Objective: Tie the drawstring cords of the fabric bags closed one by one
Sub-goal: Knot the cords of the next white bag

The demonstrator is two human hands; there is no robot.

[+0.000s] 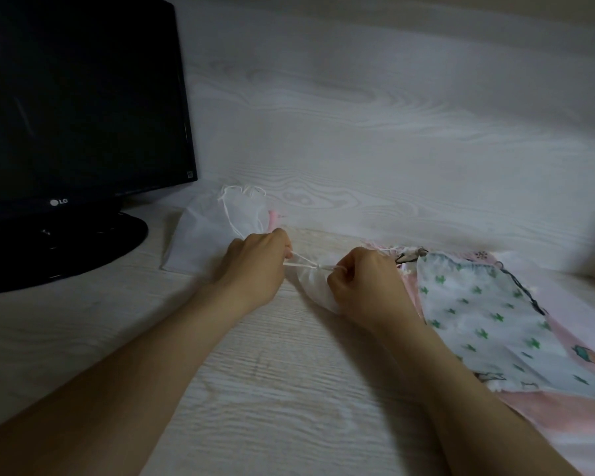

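A pale wood-grain desk [272, 389] runs up to a wall [358, 115] of the same finish, with a dark monitor [76, 97] standing at its back left corner. Near the middle of the desk, towards the back edge, a small white bag [311, 283] lies between the two hands. The left hand [255, 266] is curled round one end of the drawstring cord [301, 264], and the right hand [361, 286] pinches the other end, its heel resting on the bag, probably to keep the cloth from lifting. The cord runs taut between them and meets at a small knot, so the hands seem to be pulling apart to cinch it.

Another white bag [213, 228] lies at the back edge, just beside the monitor's base, its cords gathered at the mouth; it looks set aside as finished. Along the right edge a cactus-print bag [478, 304] lies on top of pink bags [543, 420], apparently waiting within easy reach of the right hand.
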